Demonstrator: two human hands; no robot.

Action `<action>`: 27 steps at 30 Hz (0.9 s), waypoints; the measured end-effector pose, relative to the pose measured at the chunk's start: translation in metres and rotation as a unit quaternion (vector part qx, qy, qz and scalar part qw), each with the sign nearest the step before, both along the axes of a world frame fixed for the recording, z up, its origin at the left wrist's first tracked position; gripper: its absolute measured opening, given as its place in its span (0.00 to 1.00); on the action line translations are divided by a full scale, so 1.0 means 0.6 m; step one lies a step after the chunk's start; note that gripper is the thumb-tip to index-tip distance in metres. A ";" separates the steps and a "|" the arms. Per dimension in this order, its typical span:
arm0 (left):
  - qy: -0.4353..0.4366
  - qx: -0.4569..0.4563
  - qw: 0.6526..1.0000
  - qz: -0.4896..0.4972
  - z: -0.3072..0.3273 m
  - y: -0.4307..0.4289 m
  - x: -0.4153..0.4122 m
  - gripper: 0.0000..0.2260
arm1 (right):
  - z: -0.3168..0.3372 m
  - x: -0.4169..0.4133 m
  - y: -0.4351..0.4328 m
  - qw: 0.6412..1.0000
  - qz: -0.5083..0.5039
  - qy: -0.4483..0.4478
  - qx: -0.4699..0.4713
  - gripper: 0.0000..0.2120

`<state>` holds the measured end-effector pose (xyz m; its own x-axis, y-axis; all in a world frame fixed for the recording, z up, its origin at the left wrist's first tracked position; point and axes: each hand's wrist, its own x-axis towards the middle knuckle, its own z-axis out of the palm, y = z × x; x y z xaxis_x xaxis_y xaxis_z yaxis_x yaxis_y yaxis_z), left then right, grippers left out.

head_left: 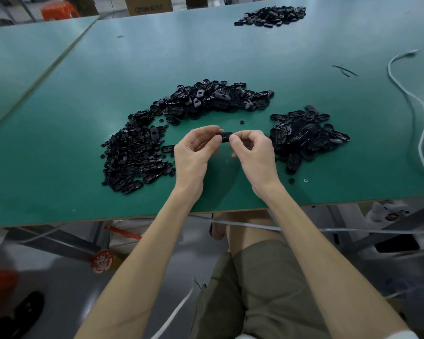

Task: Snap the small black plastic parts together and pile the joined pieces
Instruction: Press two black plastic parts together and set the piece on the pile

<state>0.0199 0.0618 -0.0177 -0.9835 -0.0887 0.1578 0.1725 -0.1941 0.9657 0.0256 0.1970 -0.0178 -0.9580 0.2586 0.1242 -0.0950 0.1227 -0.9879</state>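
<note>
The front edge of the green table (83, 204) runs under both arms, a little behind the wrists. Between that edge and the hands the top is bare green.

The left hand (194, 152) and the right hand (252, 152) are close together above the table. Each one pinches an end of one small black part (224, 137) with its thumb and curled fingertips. The part sits between the two hands, held up off the table.

Right next to the left hand, on its left, lies the left pile (132, 157) of black pieces. Just right of the right hand is the right pile (304, 135). A small black bit (291, 181) and a tiny white ring (305, 180) lie near the right wrist.

Behind both hands there is a small bare patch, then a long pile (211, 99) that curves round to meet the left pile.

Far to the right of the right hand a white cord (416, 113) snakes over the table and off its front edge. Far behind the right hand a far pile (269, 17) sits near the back edge. Far left of the left hand a seam meets a second table (22, 57).

Past the back edge stand an orange stool (59, 11) and a cardboard box (148, 6).
</note>
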 end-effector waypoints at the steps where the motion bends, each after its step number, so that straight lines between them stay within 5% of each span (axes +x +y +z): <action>1: 0.001 -0.002 1.000 0.001 0.000 0.000 0.000 0.08 | -0.001 0.000 0.000 1.000 -0.002 -0.001 0.003 0.04; 12: -0.003 -0.008 1.000 0.000 0.000 0.000 0.002 0.07 | 0.004 0.006 -0.002 0.997 0.011 0.031 0.063 0.06; 27: -0.007 -0.023 1.000 -0.001 0.002 0.000 0.003 0.07 | 0.008 0.008 -0.001 1.000 -0.012 0.012 0.025 0.05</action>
